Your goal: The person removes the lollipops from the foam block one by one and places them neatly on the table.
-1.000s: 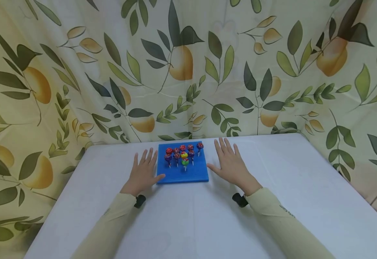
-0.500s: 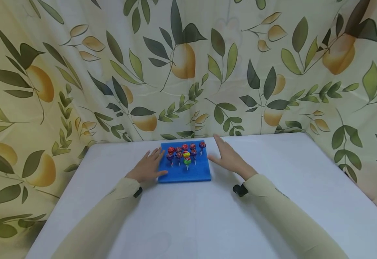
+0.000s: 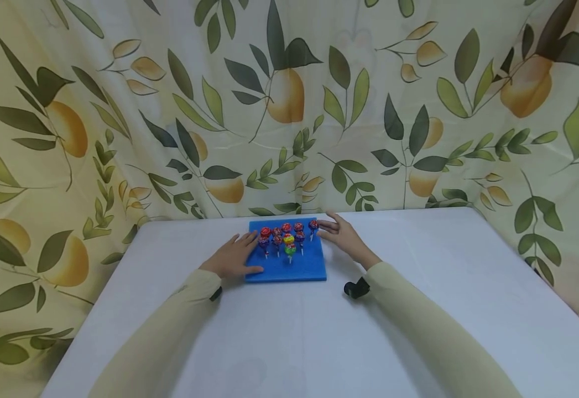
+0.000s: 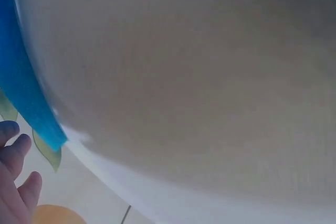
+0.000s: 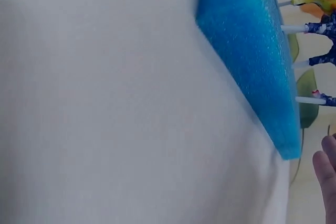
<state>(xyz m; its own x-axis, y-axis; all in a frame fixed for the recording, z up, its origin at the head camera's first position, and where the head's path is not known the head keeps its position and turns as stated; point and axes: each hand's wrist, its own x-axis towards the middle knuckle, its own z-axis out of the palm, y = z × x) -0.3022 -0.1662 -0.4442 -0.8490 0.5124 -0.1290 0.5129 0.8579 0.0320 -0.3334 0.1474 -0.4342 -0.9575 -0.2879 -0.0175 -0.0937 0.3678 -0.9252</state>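
Observation:
A blue foam board lies on the table with several wrapped lollipops standing upright in it on white sticks. Most wrappers are red or dark purple; a green lollipop is nearest the front, with a yellow-topped one just behind. My left hand is at the board's left edge, fingers extended over it and thumb near the front. At the back right corner, my right hand has its fingertips right beside a red and purple lollipop, fingers slightly bent. The right wrist view shows these fingers past the board's end.
A white cloth covers the table. Behind it hangs a curtain printed with leaves and fruit. A black wrist camera sits under the right wrist.
My left hand has moved right onto the board's left edge. My right hand has turned and bent its fingers, coming in toward the back right lollipop. The lollipops keep their places in the board.

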